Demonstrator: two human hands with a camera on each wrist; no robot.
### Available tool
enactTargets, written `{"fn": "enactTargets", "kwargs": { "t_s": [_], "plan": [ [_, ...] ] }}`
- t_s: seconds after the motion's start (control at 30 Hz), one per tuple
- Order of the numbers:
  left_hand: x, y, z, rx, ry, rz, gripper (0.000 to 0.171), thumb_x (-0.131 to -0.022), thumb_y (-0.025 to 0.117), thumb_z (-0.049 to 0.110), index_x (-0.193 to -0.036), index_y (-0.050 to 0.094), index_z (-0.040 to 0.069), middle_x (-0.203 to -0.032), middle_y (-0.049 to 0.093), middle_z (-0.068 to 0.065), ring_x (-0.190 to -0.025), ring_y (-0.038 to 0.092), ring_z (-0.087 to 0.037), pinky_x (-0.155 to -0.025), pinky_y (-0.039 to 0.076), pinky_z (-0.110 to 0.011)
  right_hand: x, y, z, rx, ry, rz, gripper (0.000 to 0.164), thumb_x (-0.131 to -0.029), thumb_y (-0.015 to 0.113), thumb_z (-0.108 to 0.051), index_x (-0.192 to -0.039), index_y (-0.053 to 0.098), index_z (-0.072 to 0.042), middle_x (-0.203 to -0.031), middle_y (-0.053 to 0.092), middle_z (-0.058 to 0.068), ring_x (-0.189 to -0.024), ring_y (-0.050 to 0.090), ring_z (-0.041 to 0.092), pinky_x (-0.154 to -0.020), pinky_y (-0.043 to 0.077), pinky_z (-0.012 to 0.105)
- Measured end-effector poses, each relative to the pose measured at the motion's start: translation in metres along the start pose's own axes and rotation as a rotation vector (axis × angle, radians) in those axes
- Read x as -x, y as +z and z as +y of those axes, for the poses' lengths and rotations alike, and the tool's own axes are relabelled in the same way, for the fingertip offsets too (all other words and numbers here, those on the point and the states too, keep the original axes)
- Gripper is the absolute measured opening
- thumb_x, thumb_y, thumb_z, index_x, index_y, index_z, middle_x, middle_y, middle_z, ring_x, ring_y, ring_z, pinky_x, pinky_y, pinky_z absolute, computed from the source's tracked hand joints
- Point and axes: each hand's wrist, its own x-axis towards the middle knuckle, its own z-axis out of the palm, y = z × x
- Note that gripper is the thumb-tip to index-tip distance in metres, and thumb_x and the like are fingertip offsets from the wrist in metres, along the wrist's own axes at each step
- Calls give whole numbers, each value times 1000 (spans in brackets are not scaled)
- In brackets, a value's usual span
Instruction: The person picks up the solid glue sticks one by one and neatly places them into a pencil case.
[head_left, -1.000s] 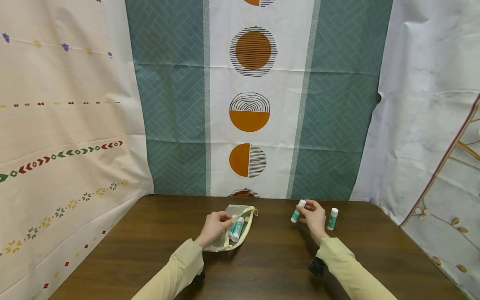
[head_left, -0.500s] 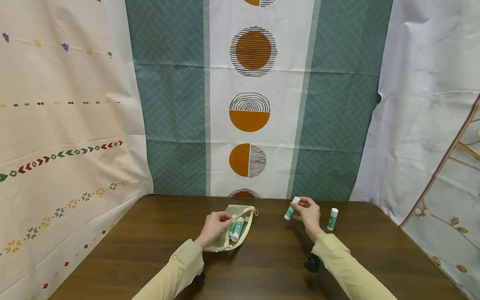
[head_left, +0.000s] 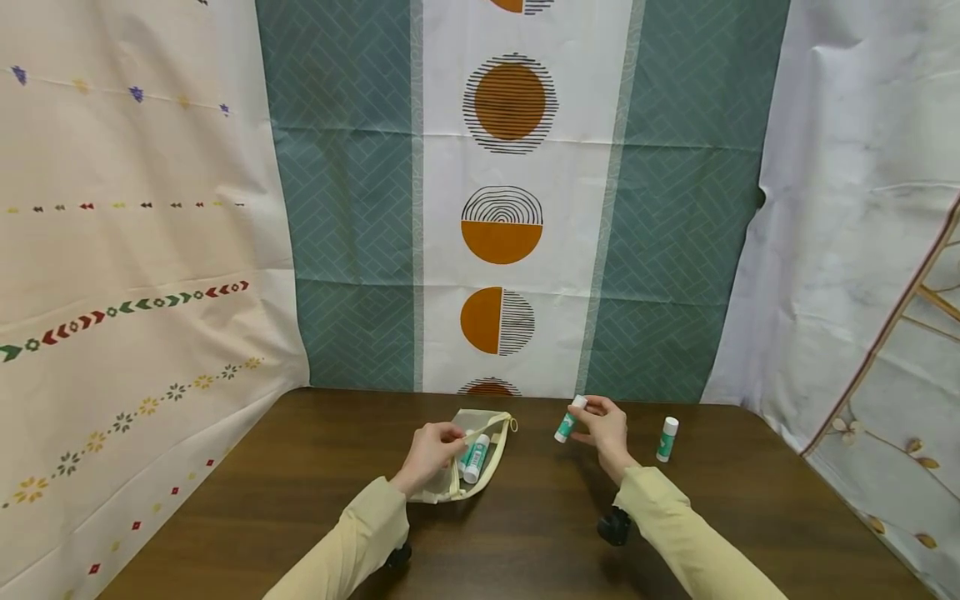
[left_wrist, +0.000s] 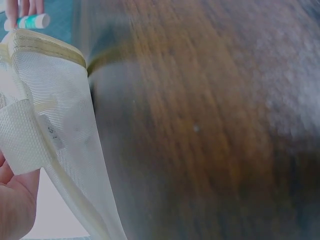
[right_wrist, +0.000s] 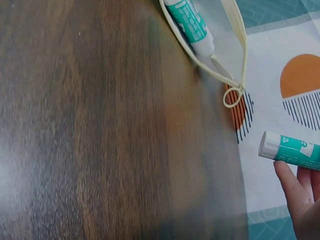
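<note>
My left hand point(head_left: 432, 457) pinches the upper edge of a cream mesh zip pouch point(head_left: 491, 475), whose mouth gapes toward the right. Green-and-white glue sticks point(head_left: 476, 459) lie inside it. In the left wrist view the pouch's mesh side point(left_wrist: 70, 110) fills the left part, with part of the hand point(left_wrist: 17, 205) below it. My right hand point(head_left: 606, 433) holds another glue stick point(head_left: 570, 419) above the table, tilted, white cap up, to the right of the pouch. The right wrist view shows this glue stick point(right_wrist: 295, 150) resting across the fingers, near the pouch's loop point(right_wrist: 233, 97).
One more glue stick point(head_left: 667, 439) stands upright on the brown wooden table point(head_left: 517, 550), right of my right hand. Behind the table's far edge hangs a patterned curtain point(head_left: 352, 250), with cloth at both sides.
My right hand has moved left with the glue stick, away from the standing one and closer to the pouch. The left hand and the pouch have stayed in place.
</note>
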Motion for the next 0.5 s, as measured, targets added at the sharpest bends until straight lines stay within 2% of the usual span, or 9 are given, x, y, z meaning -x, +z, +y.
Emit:
{"fn": "enactTargets", "kwargs": {
  "t_s": [0.27,0.5],
  "plan": [
    [1,-1,-1,-11,-2,-8,10,-82,61,4,-88,66,-1,-79,62,-4,-59,51,-13,-47,46,-28,6,11,0,-6,56,-55,34,-80,66,-1,-110,52,7,-94,53,15,-76,59,19,-68,48,48],
    [1,-2,1,-15,11,1,10,-82,61,5,-89,66,0,-79,62,-4,-57,51,-13,-47,45,-28,7,19,-4,-42,51,-65,34,-80,67,-2,-109,51,8,-92,53,15,-78,60,22,-69,46,50]
  ]
}}
